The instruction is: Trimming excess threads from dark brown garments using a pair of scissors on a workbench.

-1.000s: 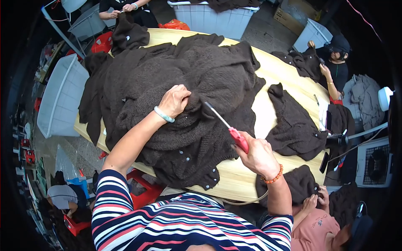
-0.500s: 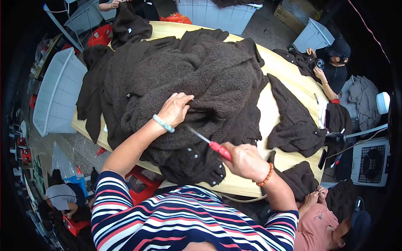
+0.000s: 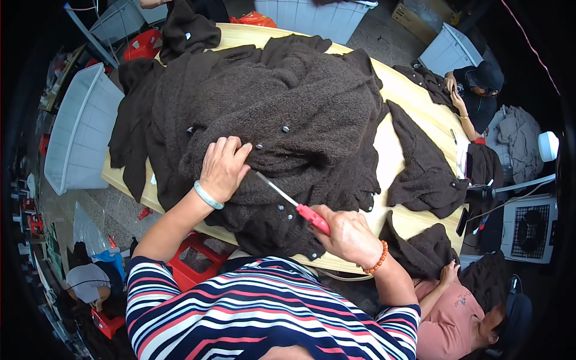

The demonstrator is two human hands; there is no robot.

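A large dark brown knitted garment (image 3: 264, 102) lies bunched over the pale wooden table. My left hand (image 3: 223, 168) rests on its near left part, fingers slightly bent and thumb apart, by a small shiny button (image 3: 259, 146). Another button (image 3: 285, 129) shows farther to the right on the knit. In my right hand (image 3: 351, 239) is a red-handled tool (image 3: 312, 218) with a thin metal shaft, gripped round the handle. The shaft slants left over the cloth toward my left thumb. I cannot make out the shape of its tip.
More brown knit pieces (image 3: 420, 174) lie on the table's right (image 3: 389, 150). Two people work there, one far right, one near right in pink. White bins (image 3: 81, 132) stand at the left and far side. A red stool (image 3: 195, 264) is close by my left elbow.
My left hand has shifted left and nearer on the knit, and more buttons show there. The tool's tip has moved slightly left and up; my right hand keeps its hold.
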